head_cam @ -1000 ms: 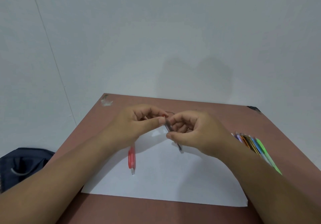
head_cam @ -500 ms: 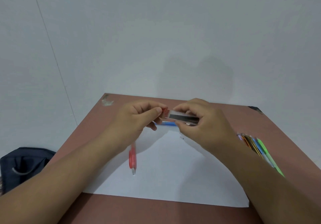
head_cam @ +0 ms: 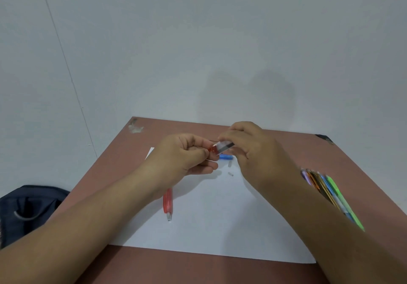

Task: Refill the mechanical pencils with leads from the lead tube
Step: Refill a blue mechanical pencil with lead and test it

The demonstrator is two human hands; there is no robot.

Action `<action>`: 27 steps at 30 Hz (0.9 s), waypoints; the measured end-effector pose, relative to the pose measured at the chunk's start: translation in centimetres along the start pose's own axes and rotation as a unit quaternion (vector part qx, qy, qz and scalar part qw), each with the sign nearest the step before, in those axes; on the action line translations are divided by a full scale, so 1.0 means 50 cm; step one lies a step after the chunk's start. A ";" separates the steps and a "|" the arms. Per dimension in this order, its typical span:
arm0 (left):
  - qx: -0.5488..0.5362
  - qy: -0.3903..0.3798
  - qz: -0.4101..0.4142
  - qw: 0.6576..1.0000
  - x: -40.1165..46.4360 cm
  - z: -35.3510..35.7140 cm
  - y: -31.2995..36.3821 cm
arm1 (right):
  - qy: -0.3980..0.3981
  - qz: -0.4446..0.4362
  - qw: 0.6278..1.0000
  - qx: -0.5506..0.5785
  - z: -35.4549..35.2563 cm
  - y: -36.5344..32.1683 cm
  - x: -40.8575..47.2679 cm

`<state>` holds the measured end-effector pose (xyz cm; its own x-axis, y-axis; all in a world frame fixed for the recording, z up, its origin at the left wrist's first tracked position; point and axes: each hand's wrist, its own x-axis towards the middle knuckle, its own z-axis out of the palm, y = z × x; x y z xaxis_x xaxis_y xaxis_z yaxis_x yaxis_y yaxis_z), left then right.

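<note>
Both hands on the lead tube (head_cam: 222, 147) — right hand (head_cam: 248, 149) pinching its body, left hand (head_cam: 187, 153) gripping the red cap (head_cam: 213, 148) — next up: tip leads out gently.

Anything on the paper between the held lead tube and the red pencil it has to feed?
Nothing visible. The lead tube is held above the paper between left hand and right hand. The red pencil lies nearer the camera, partly under the left wrist; only that wrist covers its upper end.
</note>
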<state>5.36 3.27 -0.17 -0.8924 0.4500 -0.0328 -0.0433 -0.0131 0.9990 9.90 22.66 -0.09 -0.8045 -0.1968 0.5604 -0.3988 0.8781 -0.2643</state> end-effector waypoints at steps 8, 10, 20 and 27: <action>0.012 -0.013 -0.018 1.000 -0.002 0.005 0.001 | 0.013 -0.022 1.000 0.002 0.006 0.014 0.000; 0.006 -0.016 -0.022 1.000 -0.003 0.004 0.002 | -0.003 -0.009 1.000 -0.005 0.001 0.011 0.001; -0.012 -0.027 -0.033 0.999 -0.002 -0.001 0.000 | 0.026 -0.049 0.996 -0.066 0.004 0.015 -0.004; -0.021 -0.023 -0.029 0.999 -0.001 -0.002 -0.001 | 0.015 -0.039 0.998 -0.054 0.007 0.029 -0.005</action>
<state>5.37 3.14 -0.20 -0.8659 0.4925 -0.0881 -0.1139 -0.0226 0.9932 9.34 23.84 -0.89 -0.7591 -0.2540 0.5994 -0.4078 0.9032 -0.1337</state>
